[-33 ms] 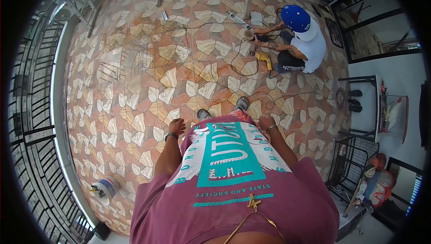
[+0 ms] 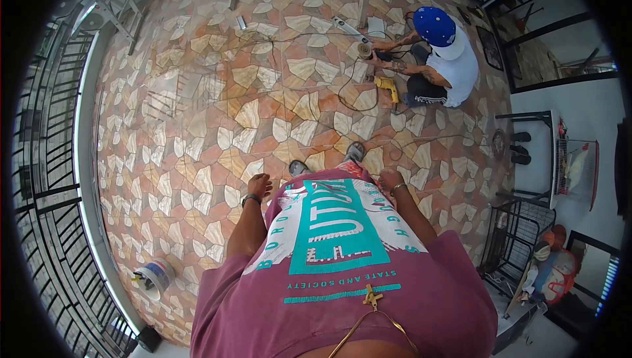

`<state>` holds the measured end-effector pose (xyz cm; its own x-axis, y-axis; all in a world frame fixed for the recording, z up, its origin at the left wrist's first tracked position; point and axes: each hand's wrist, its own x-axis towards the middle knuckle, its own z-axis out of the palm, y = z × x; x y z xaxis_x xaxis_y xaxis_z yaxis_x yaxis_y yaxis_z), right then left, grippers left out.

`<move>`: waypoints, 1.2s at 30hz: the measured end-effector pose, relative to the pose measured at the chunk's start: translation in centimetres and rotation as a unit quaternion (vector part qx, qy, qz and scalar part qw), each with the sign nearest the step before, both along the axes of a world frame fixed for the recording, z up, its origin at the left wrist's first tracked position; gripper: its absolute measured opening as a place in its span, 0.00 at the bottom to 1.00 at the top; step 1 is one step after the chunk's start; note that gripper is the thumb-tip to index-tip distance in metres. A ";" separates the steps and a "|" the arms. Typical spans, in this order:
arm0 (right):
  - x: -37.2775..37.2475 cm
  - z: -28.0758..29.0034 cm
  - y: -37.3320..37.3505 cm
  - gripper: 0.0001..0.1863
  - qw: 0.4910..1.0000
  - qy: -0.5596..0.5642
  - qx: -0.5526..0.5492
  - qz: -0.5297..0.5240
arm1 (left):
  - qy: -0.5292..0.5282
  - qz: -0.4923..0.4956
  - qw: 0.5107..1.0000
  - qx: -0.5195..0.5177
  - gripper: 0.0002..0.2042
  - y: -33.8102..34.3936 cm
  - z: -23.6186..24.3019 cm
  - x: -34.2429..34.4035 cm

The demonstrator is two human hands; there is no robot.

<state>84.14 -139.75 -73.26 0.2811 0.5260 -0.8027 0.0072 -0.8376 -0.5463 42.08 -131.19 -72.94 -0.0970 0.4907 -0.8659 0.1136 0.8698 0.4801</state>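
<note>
My left hand (image 2: 259, 185) hangs beside my maroon shirt (image 2: 230, 312), a dark band at its wrist. Its fingers are loosely bent and apart, with nothing seen in them. On the other side, my right hand (image 2: 391, 180) hangs with a bracelet on the wrist; its fingers are mostly hidden. Neither hand touches a tool. Just ahead of them are my shoes (image 2: 355, 152) on the patterned tile floor (image 2: 263, 121). At the upper right a crouching person (image 2: 451, 62) in a blue and white cap holds a tool with a round brown head (image 2: 365, 50).
A yellow power tool (image 2: 388, 88) lies by that person, its cord looping across the tiles. Beyond are a level (image 2: 347, 29) and a wooden post (image 2: 364, 2). A ladder (image 2: 122, 12) and dark railing (image 2: 49, 180) line the left. A bucket (image 2: 157, 279) stands lower left, a black rack (image 2: 517, 243) right.
The round-headed tool in the crouching person's hands has turned or shifted very slightly. My own hands have not visibly moved.
</note>
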 end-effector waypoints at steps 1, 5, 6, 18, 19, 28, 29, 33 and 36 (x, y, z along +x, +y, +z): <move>0.1 -0.1 -0.1 0.06 1.000 0.000 0.000 0.000 | 0.001 -0.002 1.000 0.000 0.16 0.0 -0.1 0.0; -0.3 1.2 0.1 0.08 1.000 -0.011 0.000 0.026 | -0.002 -0.004 1.000 -0.003 0.16 -0.1 -0.4 -0.1; -0.5 1.9 0.2 0.09 0.997 -0.046 0.008 0.053 | 0.000 -0.004 1.000 -0.005 0.16 -0.1 -0.3 0.0; 0.2 0.5 -0.3 0.09 1.000 0.006 -0.013 0.010 | -0.001 -0.015 1.000 -0.015 0.18 -0.4 -0.1 0.0; 0.2 0.5 -0.3 0.09 1.000 0.006 -0.013 0.011 | -0.002 -0.013 1.000 -0.016 0.18 -0.4 -0.2 -0.1; -0.1 1.3 0.0 0.09 0.999 -0.037 -0.003 0.038 | 0.000 -0.001 1.000 -0.008 0.16 -0.4 0.2 0.2; -0.1 1.2 -0.1 0.09 0.999 -0.028 -0.002 0.034 | 0.000 -0.001 1.000 -0.008 0.16 -0.4 0.1 0.2; -0.5 2.5 0.2 0.09 0.997 -0.049 -0.005 0.057 | 0.001 0.003 1.000 -0.006 0.16 -0.5 -0.2 0.1; 0.0 1.0 -0.1 0.09 1.000 0.014 -0.022 0.002 | -0.001 0.006 1.000 -0.006 0.16 -0.3 0.0 0.2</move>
